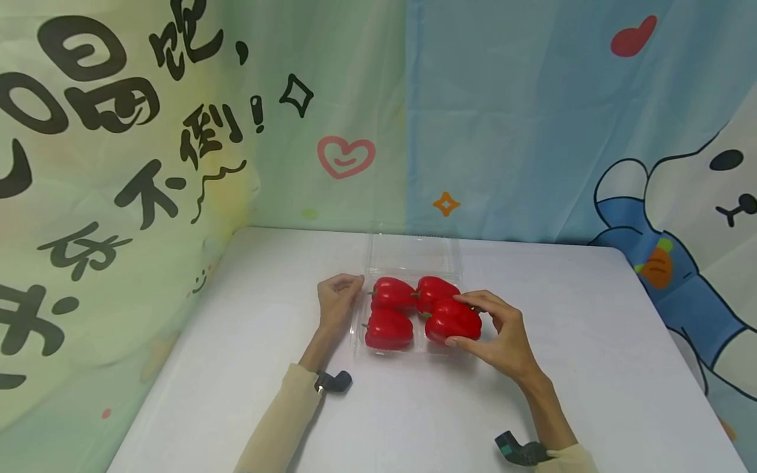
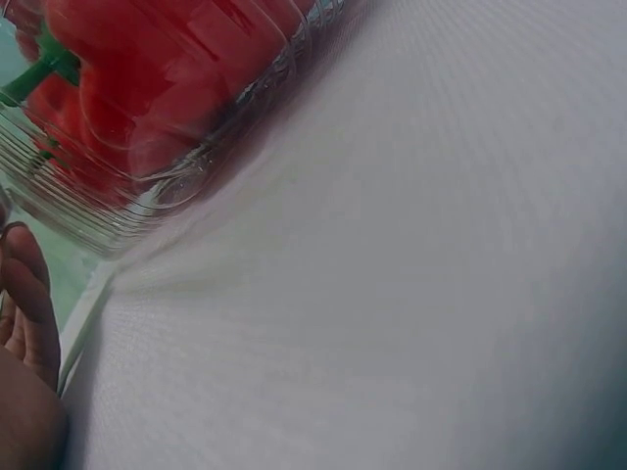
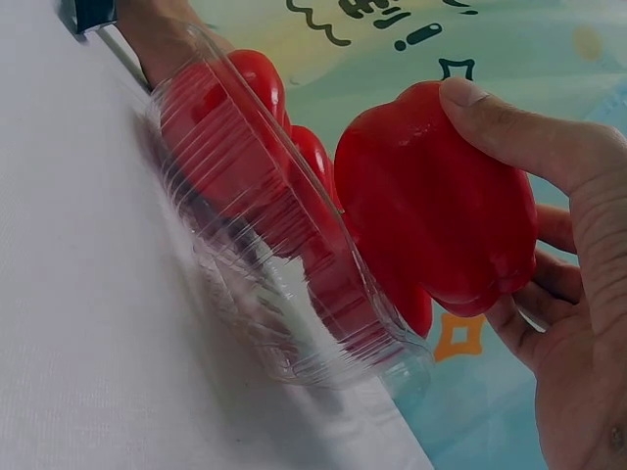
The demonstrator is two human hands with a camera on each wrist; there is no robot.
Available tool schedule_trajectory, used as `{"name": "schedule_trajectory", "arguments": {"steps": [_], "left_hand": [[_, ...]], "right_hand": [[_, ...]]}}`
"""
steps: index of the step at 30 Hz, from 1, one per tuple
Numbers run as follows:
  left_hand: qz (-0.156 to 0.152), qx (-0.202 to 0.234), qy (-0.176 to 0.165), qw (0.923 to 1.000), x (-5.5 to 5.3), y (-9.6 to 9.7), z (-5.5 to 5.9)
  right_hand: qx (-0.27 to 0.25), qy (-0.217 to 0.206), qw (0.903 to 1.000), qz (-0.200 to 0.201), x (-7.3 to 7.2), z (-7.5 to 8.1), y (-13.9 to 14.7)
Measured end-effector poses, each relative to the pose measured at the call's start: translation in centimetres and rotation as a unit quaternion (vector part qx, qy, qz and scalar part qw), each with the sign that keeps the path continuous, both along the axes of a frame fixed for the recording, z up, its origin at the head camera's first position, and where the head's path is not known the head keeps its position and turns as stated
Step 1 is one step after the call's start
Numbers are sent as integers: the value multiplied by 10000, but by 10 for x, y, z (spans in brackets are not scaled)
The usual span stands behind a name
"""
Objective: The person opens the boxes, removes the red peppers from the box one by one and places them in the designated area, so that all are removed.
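So a printed green-and-blue cloth backdrop [image 1: 503, 151] is hanging behind a white table [image 1: 449, 420], and a clear plastic hinged box [image 3: 265, 313] is sitting on that, its see-through lid [image 1: 414, 253] lying open toward the cloth. Hands are working apart: the left hand [image 1: 338, 301] is curling its fingers at the box's left edge, though I can't tell if it's actually pinching it, and the right hand [image 1: 501, 328] is gripping a glossy red bell pepper [image 1: 452, 323] between thumb and fingers, over the box's front-right corner. A front-left pepper [image 1: 388, 330], back-left pepper [image 1: 393, 293] and back-right pepper [image 1: 435, 289], all red too, are sitting inside. IMO you'd want to be moving the held one slowly and straight up or down, since its neighbours are crowding it, while bracing the flimsy box. Also be minding its little green stem [image 1: 425, 315], which is pointing left.
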State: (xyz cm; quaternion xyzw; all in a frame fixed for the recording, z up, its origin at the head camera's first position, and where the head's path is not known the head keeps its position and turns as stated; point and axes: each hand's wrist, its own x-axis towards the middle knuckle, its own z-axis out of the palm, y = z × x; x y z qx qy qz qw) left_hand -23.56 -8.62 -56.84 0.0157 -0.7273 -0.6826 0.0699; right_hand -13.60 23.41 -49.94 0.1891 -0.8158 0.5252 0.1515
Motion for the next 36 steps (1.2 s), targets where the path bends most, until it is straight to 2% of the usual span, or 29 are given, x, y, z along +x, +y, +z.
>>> {"name": "schedule_trajectory", "arguments": {"steps": [11,18,28,36], "left_hand": [[-24,3,139,9999,-1,1,-2],[29,-57,96,9999,0,1,0],[72,-83,77,9999,-2,1,-4],[63,22,48,10000,-1,1,0]], "right_hand": [[-113,71,9998,-173,-1,3,1],[-176,116,9995,-240,0,6,3],[-111,115,9987,-479,-1,8,8],[-113,164,9979,-617,-1,8,8]]}}
